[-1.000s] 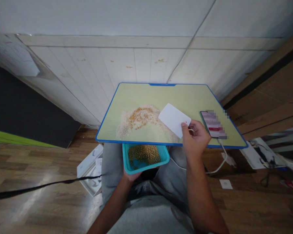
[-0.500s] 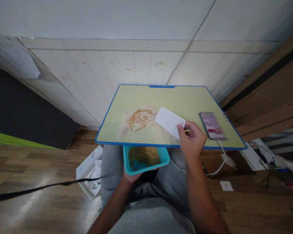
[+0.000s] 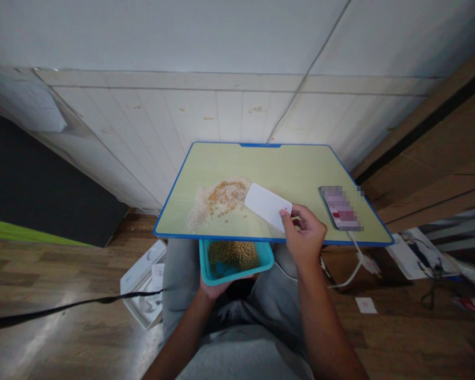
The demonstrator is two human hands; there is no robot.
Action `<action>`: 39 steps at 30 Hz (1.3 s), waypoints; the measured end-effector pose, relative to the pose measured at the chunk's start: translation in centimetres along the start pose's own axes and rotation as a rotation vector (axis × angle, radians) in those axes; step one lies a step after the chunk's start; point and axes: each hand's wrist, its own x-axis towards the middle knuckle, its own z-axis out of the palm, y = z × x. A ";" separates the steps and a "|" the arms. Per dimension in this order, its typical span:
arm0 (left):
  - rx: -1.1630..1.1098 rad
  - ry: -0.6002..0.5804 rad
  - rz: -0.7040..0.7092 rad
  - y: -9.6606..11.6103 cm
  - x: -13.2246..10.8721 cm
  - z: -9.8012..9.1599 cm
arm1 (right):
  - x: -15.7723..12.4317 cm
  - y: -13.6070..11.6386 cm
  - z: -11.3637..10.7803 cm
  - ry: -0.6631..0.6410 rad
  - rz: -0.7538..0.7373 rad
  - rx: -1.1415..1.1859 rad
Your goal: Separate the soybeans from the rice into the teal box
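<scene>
A small green table (image 3: 301, 166) with a blue rim stands over my lap. On it lies a heap of white rice mixed with yellow beans (image 3: 217, 198). My right hand (image 3: 304, 237) pinches a white card (image 3: 266, 206), whose far edge rests on the tabletop at the heap's right side. Below the table's near edge my left hand (image 3: 216, 287) holds up a teal basket (image 3: 267, 257) that contains yellow beans (image 3: 233, 254).
A phone (image 3: 338, 208) lies on the table's right part, its white cable (image 3: 354, 264) hanging down. White boxes (image 3: 142, 287) lie on the wooden floor at left, with a black strap (image 3: 63, 306) across it. Cardboard (image 3: 439, 158) leans at right. A white panelled wall stands behind.
My right hand has slid the white card leftward and nearer, pushing against the right side of the heap. The basket stays under the table edge.
</scene>
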 end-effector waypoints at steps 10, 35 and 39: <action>-0.001 -0.147 0.038 0.0 -0.1 -1.0 | 0.1 -0.1 1.1 -0.078 -0.001 0.043; -0.042 -0.101 0.030 0.7 -0.2 -2.6 | -1.0 -0.7 2.8 -0.207 0.003 0.148; -0.044 -0.053 0.046 0.7 -0.2 -2.1 | -1.0 -1.1 3.0 -0.196 -0.012 0.162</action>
